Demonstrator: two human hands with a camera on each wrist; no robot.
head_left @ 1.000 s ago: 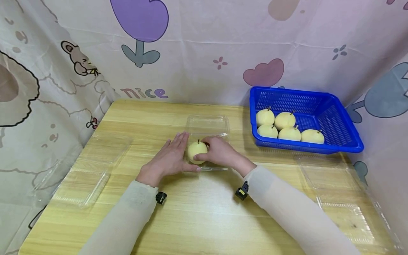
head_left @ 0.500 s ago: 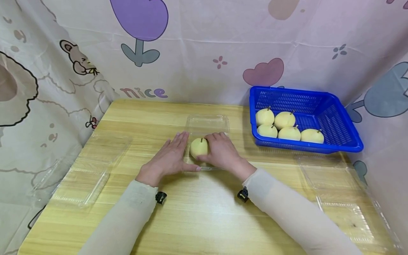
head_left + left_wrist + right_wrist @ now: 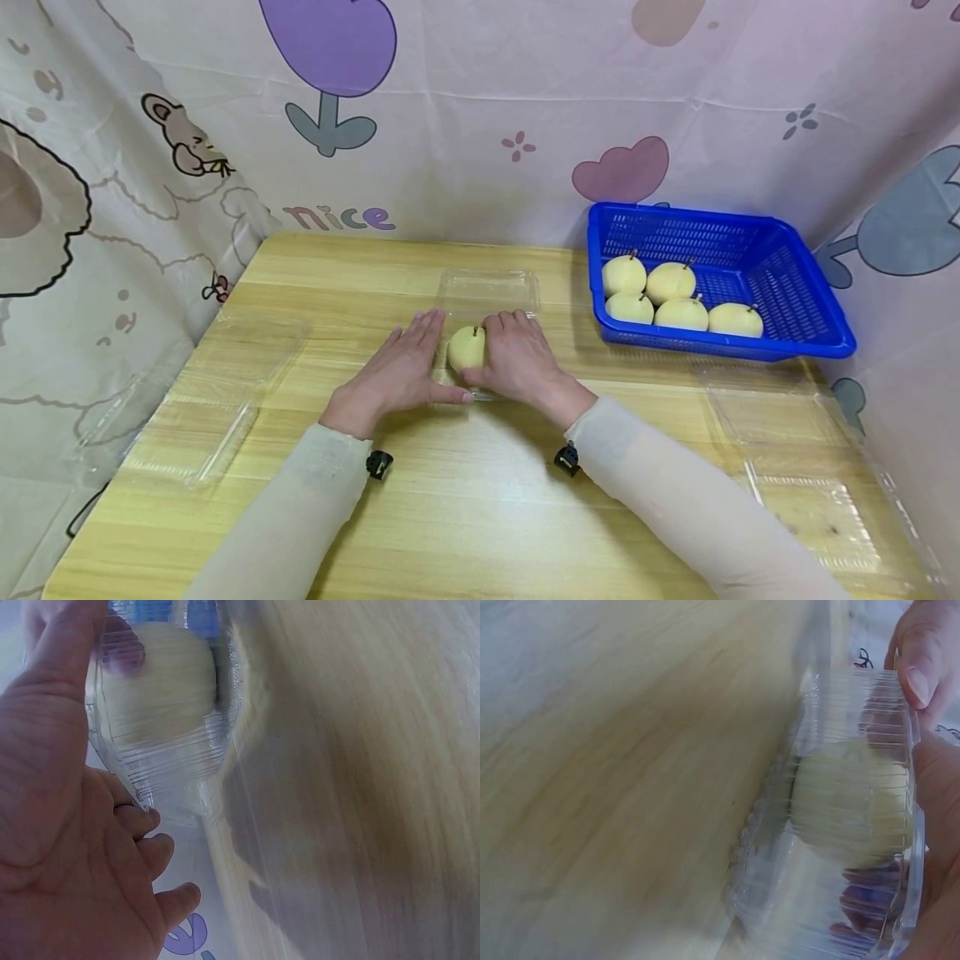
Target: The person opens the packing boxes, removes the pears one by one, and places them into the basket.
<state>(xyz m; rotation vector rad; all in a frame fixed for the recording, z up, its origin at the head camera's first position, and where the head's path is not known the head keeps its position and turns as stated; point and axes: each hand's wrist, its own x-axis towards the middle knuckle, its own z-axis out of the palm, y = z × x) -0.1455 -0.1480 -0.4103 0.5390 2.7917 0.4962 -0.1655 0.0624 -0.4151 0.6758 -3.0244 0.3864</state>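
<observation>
A pale yellow pear (image 3: 465,348) sits in a clear plastic clamshell box (image 3: 489,287) at the middle of the table, its lid folded back. My right hand (image 3: 525,354) grips the pear from the right, thumb on the near side; its other fingers show blurred through the box wall in the right wrist view. Along the box's left side lies my left hand (image 3: 396,367), fingers straight and thumb reaching across the near left corner. The left wrist view shows this hand (image 3: 60,802) against the rim, with the pear (image 3: 161,690) behind the ribbed wall.
A blue basket (image 3: 817,333) with several pears (image 3: 681,315) stands at the back right. Opened clear boxes lie on both sides, a left box (image 3: 187,433) and a right box (image 3: 817,508). A printed cloth (image 3: 465,175) hangs behind the wooden table (image 3: 450,517).
My right hand has shifted the pear slightly to the right within the box over the first half second, and its grip now covers more of the pear. The left hand stays in place.
</observation>
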